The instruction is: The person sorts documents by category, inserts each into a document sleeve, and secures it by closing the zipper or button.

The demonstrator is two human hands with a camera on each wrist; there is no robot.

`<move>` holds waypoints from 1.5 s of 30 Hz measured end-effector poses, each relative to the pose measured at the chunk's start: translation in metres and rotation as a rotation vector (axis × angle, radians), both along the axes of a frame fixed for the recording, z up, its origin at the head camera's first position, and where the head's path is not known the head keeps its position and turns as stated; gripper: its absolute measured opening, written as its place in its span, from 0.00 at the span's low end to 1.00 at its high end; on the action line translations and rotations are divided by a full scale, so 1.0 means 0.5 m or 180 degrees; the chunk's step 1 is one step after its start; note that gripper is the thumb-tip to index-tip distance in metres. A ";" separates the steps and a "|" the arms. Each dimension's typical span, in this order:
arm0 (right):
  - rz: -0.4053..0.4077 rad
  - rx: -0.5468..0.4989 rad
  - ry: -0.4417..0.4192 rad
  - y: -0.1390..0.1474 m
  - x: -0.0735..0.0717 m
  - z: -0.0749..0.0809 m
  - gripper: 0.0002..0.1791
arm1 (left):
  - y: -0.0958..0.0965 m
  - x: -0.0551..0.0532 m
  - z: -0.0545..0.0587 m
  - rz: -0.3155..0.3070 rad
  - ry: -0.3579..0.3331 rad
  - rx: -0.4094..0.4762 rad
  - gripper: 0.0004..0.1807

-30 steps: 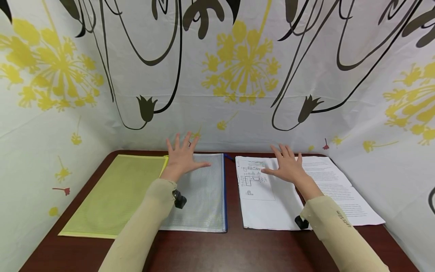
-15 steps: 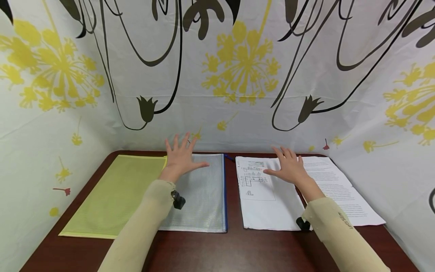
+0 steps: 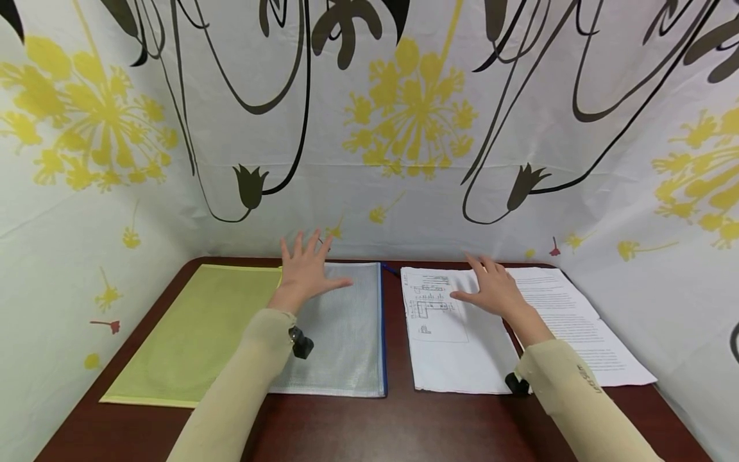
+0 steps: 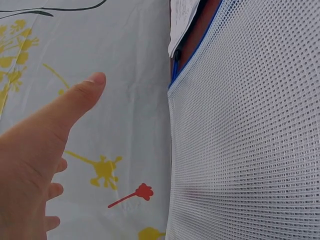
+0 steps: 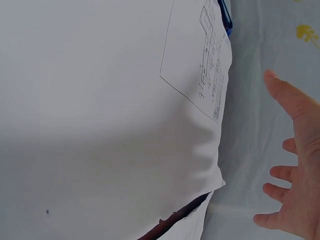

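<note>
"Pointing which way, the yellow pouch (image 3: pixel 185 333) and white pouch (image 3: pixel 352 340)?"
"Two pouches, left of centre: yellow's long axis slants toward upper right, white's runs nearly straight up-frame."
"The drawing sheet (image 3: pixel 441 362) and text sheet (image 3: pixel 568 305)?"
"Two papers, right of centre: the first's length runs up-frame, the second's slants toward upper left."
"The left hand (image 3: pixel 305 276) and right hand (image 3: pixel 495 289)?"
"Both empty, fingers extended, left raised near the pouches, right near the papers."

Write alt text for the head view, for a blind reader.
A person's left hand and right hand are held out above a dark table, holding nothing. A yellow pouch and a blue-edged white mesh pouch lie on the left, printed papers on the right; patterned white cloth is behind.
</note>
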State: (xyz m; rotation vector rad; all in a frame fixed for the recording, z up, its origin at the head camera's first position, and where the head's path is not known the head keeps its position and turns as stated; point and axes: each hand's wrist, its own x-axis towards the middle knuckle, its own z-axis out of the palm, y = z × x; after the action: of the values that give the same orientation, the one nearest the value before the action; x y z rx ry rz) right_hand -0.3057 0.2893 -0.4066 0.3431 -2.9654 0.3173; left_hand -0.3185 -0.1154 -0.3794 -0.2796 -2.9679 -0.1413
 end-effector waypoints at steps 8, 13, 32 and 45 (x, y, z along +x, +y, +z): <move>-0.0002 0.0002 0.0041 0.003 -0.002 -0.007 0.55 | -0.003 0.004 0.000 -0.0008 -0.0004 0.0035 0.60; -0.0004 -0.0021 -0.0017 0.005 0.000 -0.009 0.54 | -0.007 0.003 -0.002 -0.0008 -0.0016 0.0043 0.58; -0.0045 -0.0053 -0.0135 0.016 0.008 -0.015 0.51 | -0.024 -0.001 -0.009 0.0004 0.0015 0.0106 0.54; -0.0129 -0.0068 -0.0253 0.025 0.010 -0.024 0.49 | -0.033 0.004 -0.009 0.0010 0.0086 0.0120 0.48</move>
State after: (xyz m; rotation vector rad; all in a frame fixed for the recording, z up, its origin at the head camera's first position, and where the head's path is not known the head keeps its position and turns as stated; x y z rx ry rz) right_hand -0.3008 0.3016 -0.4189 0.2738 -3.0398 0.3660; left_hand -0.3167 -0.1319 -0.3840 -0.2700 -2.9351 -0.1916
